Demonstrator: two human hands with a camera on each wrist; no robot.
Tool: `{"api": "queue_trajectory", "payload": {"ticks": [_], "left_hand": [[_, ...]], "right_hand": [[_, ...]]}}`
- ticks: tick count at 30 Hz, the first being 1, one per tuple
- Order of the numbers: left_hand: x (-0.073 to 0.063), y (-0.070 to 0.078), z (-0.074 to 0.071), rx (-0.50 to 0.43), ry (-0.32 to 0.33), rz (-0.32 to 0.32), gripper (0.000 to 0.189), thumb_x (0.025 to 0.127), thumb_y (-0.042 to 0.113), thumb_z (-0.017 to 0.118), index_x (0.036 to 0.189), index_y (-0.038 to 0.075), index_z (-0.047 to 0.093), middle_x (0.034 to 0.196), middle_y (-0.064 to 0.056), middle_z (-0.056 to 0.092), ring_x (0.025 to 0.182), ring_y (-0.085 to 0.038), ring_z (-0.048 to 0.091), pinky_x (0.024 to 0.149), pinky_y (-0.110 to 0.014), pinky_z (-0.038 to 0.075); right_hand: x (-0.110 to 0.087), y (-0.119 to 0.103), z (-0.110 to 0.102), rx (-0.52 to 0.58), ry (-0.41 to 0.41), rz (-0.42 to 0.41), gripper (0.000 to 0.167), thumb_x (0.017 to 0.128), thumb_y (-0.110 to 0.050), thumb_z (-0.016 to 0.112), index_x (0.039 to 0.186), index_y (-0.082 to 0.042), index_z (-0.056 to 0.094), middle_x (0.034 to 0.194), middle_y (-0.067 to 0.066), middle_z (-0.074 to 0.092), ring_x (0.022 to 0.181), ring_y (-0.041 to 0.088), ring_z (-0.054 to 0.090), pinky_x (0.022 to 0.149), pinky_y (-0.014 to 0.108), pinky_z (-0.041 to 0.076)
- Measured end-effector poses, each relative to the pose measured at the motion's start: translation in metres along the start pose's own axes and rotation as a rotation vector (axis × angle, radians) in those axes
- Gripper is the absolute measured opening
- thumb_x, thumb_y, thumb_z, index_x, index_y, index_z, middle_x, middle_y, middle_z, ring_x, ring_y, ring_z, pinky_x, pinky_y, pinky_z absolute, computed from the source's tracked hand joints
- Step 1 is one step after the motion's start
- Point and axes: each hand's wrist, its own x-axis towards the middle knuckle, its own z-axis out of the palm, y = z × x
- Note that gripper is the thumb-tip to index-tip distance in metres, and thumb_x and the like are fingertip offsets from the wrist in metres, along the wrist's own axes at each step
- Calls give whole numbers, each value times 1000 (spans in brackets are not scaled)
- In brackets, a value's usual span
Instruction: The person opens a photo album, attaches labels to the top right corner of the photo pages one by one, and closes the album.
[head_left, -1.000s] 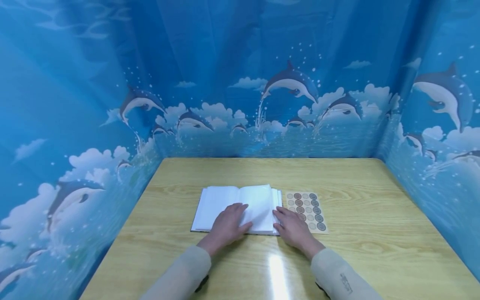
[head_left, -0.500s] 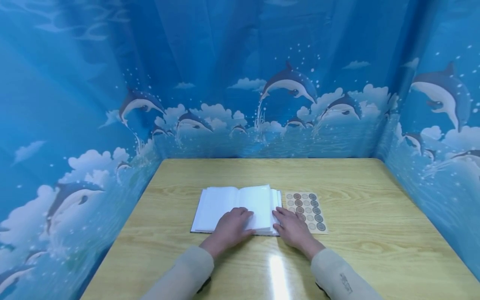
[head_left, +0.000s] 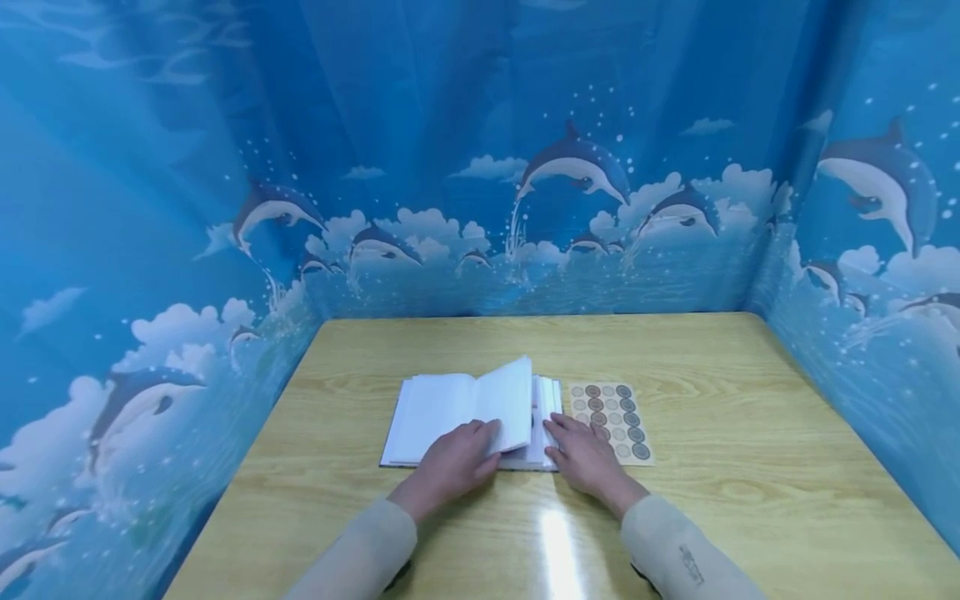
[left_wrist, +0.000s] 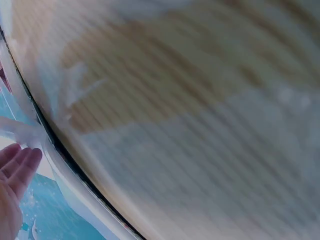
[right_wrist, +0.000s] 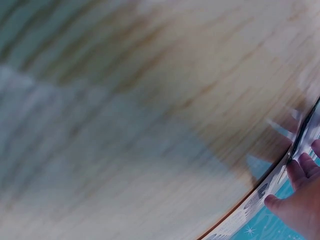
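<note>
- Desk (head_left: 712,392): top looks slick, so a hard tug could skid things twd its L edge.
- Hardcover notebook (head_left: 431,408): spread flat approx mid-desk, bit nearer L edge than R; if R-side pages aren't pressed down, extras may lift w/ the turn.
- Lifted leaf (head_left: 506,400): tilted up off notebook's R half; bending it at the near corner could crease or tear it. Can't tell if >1 leaf is caught.
- Sticker sheet (head_left: 617,419): just R of notebook; might get dragged askew, esp. by the wrist.
- L hand (head_left: 453,454): apparently lightly pinching leaf, fingers over, thumb below; slip = leaf flops back.
- R hand (head_left: 587,454): fingers loosely spread, gripping nothing, tips on R-side pages; pressing too lightly prob. lets notebook shift.
</note>
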Motion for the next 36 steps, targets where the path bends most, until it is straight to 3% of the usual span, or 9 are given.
{"api": "queue_trajectory", "payload": {"ticks": [7, 12, 16, 20, 24, 36], "left_hand": [[-9, -4, -5, -138, 88, -91, 61, 89, 17, 66, 145, 3, 46, 106, -11, 68, 87, -21, 66, 81, -37, 57], [-13, -9, -6, -362, 138, -210, 67, 85, 9, 62, 149, 3, 40, 111, -10, 67, 85, -16, 65, 76, -33, 57], [-15, -12, -7, -500, 187, -294, 57, 90, 7, 57, 146, 4, 45, 106, -10, 68, 79, -13, 64, 67, -25, 56], [-16, -12, -11, -540, 221, -347, 45, 97, 11, 55, 141, 4, 50, 104, -11, 68, 77, -13, 63, 63, -23, 55], [-16, -13, -17, -559, 231, -372, 44, 100, 17, 57, 141, 5, 50, 100, -8, 66, 77, -13, 63, 64, -24, 56], [-15, -16, -21, -555, 230, -381, 48, 105, 34, 49, 145, 8, 47, 106, -7, 66, 85, -13, 62, 72, -28, 56]], "right_hand": [[0, 0, 0, 4, 8, -6, 50, 98, -25, 61, 142, -4, 51, 150, 19, 43, 137, 40, 39, 113, 69, 13], [0, -1, 0, 10, 11, -8, 50, 98, -24, 61, 142, -4, 52, 150, 19, 43, 137, 41, 39, 113, 69, 13], [0, 0, 0, 17, 16, -7, 50, 97, -23, 61, 142, -4, 52, 150, 19, 44, 138, 41, 39, 113, 69, 14], [0, 1, 2, 9, 24, -13, 49, 98, -24, 61, 142, -4, 52, 149, 19, 44, 137, 40, 39, 112, 70, 15], [1, 2, 2, 9, 29, -14, 50, 97, -24, 61, 141, -4, 52, 149, 19, 44, 137, 41, 39, 112, 70, 14], [3, 2, 3, 5, 10, 6, 50, 98, -26, 60, 143, -5, 51, 151, 18, 42, 138, 40, 38, 113, 69, 12]]}}
